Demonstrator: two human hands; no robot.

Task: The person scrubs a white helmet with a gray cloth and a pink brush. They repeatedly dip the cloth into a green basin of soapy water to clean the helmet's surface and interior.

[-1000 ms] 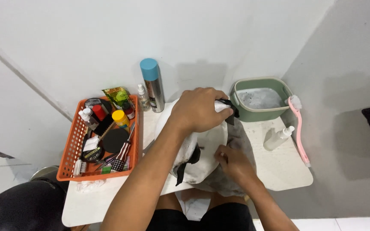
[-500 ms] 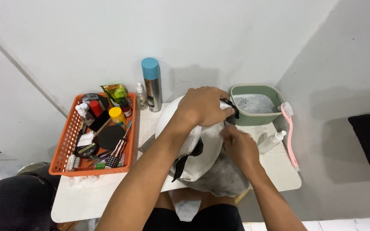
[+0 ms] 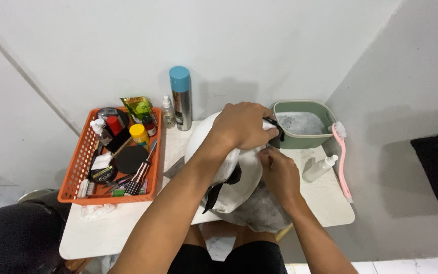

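A white helmet (image 3: 244,175) with black straps lies on the small white table (image 3: 128,228) in front of me. My left hand (image 3: 242,124) grips its far end, near a black part by the basin. My right hand (image 3: 279,172) presses on the helmet's right side, fingers curled; a grey cloth (image 3: 262,213) hangs under it at the helmet's near edge. Whether the right hand holds the cloth is hidden.
An orange basket (image 3: 77,167) of bottles, brushes and tins stands at the left. A tall spray can with a blue cap (image 3: 181,99) and a small clear bottle (image 3: 168,112) stand at the back. A green basin (image 3: 300,124) of foamy water, a pink brush (image 3: 341,157) and a lying white bottle (image 3: 320,168) are at the right. A dark helmet (image 3: 16,241) sits at lower left.
My right hand has moved up from the helmet's near edge to its right side. The left hand has stayed on the far end. The view has shifted slightly.
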